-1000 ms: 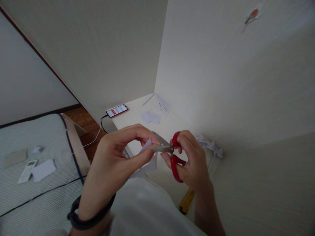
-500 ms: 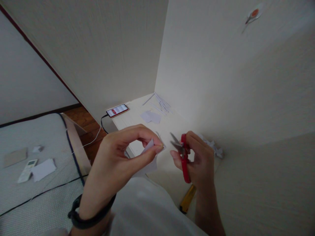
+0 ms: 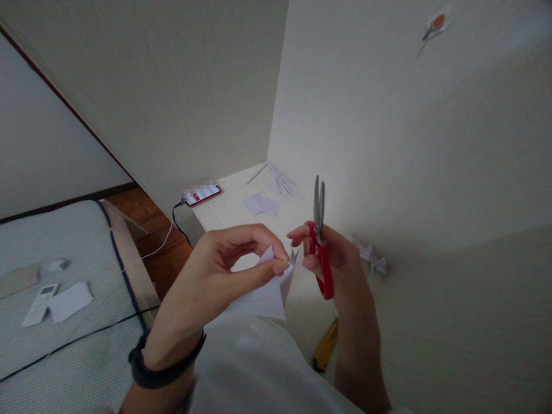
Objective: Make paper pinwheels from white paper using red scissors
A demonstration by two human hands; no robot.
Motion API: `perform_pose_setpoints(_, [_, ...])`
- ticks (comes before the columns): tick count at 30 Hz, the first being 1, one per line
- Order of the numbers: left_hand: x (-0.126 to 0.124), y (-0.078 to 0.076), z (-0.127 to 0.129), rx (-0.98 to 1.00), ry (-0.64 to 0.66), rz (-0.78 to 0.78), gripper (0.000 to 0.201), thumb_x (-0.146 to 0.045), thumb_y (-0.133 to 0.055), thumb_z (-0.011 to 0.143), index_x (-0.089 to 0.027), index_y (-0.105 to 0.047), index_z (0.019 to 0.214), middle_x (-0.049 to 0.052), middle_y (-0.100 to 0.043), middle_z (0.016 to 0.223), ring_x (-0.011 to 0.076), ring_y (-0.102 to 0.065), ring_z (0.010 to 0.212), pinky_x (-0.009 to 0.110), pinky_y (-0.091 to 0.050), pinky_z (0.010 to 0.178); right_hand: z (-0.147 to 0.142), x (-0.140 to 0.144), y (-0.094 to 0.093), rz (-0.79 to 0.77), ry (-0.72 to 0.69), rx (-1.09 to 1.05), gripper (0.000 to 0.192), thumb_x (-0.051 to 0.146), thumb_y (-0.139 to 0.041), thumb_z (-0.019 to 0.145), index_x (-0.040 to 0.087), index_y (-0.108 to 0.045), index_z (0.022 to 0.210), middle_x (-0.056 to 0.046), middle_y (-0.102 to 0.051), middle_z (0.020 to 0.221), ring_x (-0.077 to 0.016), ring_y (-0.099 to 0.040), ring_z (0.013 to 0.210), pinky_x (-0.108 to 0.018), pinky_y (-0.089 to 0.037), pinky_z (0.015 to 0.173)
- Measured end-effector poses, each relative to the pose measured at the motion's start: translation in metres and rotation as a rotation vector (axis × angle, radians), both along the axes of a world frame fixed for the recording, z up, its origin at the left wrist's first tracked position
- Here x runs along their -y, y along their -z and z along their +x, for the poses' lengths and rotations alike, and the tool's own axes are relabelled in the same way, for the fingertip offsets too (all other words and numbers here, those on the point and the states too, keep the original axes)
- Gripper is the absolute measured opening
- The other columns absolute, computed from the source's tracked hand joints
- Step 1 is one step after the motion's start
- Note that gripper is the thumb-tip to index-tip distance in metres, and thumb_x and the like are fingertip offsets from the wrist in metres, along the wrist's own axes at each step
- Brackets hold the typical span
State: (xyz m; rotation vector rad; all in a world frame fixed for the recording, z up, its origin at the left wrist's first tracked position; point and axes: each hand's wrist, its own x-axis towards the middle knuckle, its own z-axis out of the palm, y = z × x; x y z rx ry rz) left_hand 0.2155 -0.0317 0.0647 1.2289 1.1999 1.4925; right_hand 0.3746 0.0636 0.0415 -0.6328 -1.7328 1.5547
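Now: your left hand (image 3: 224, 270) pinches a white paper piece (image 3: 267, 293) in a narrow grip above the worktop's (image 3: 233, 210) near edge | your right hand (image 3: 340, 264) grips red-handled scissors (image 3: 319, 241), blades shut, pointing up | phone (image 3: 202, 194) at far-left corner; paper strips (image 3: 278, 181) at the back corner.

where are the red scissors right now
In the head view, the red scissors are in the right hand, right of centre, blades up, beside the paper the left hand pinches.
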Motion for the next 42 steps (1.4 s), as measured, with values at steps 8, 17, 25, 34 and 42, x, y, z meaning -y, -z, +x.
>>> perform_pose_setpoints(8, [-0.003, 0.0, 0.001, -0.006, 0.068, -0.011, 0.008, -0.015, -0.07, 0.081, -0.02, -0.07, 0.074, -0.005, -0.066, 0.071, 0.0075, -0.059, 0.069, 0.016, -0.045, 0.066, 0.0, 0.001, -0.008, -0.18, -0.171, -0.02, 0.022, 0.021, -0.082, 0.063, 0.022, -0.063, 0.075, 0.005, -0.059, 0.069, -0.0106, -0.052, 0.06, -0.023, -0.044, 0.059])
perform_pose_setpoints(17, [-0.002, -0.001, 0.002, 0.033, 0.001, 0.023, 0.009, -0.013, -0.073, 0.078, -0.022, -0.071, 0.08, -0.002, -0.068, 0.077, 0.0094, -0.062, 0.072, 0.017, -0.048, 0.064, 0.001, 0.002, -0.007, -0.078, -0.113, -0.043, 0.018, 0.017, -0.073, 0.069, 0.021, -0.055, 0.071, 0.007, -0.049, 0.064, -0.008, -0.041, 0.054, -0.02, -0.036, 0.049])
perform_pose_setpoints(25, [-0.002, -0.001, 0.007, 0.011, -0.072, 0.024, 0.008, -0.012, -0.071, 0.079, -0.02, -0.07, 0.079, -0.001, -0.07, 0.081, 0.0105, -0.064, 0.073, 0.018, -0.05, 0.065, 0.0, 0.007, -0.011, 0.01, -0.08, -0.019, 0.016, 0.013, -0.068, 0.072, 0.021, -0.055, 0.069, 0.006, -0.051, 0.065, -0.0078, -0.046, 0.054, -0.02, -0.042, 0.055])
perform_pose_setpoints(34, [-0.002, -0.001, 0.005, -0.016, -0.032, 0.031, 0.009, -0.012, -0.068, 0.082, -0.021, -0.068, 0.084, -0.001, -0.067, 0.081, 0.0098, -0.062, 0.075, 0.017, -0.049, 0.067, 0.0, 0.01, -0.011, 0.011, -0.068, -0.024, 0.018, 0.011, -0.072, 0.07, 0.021, -0.057, 0.068, 0.008, -0.05, 0.063, -0.0074, -0.045, 0.055, -0.019, -0.041, 0.054])
perform_pose_setpoints(42, [-0.007, -0.002, 0.005, 0.054, -0.028, 0.079, 0.013, -0.007, -0.069, 0.079, -0.02, -0.067, 0.081, -0.001, -0.066, 0.081, 0.0091, -0.062, 0.076, 0.016, -0.049, 0.07, 0.001, 0.01, -0.012, 0.012, -0.062, -0.01, 0.017, 0.013, -0.072, 0.07, 0.021, -0.056, 0.069, 0.006, -0.051, 0.065, -0.0084, -0.046, 0.056, -0.02, -0.043, 0.054])
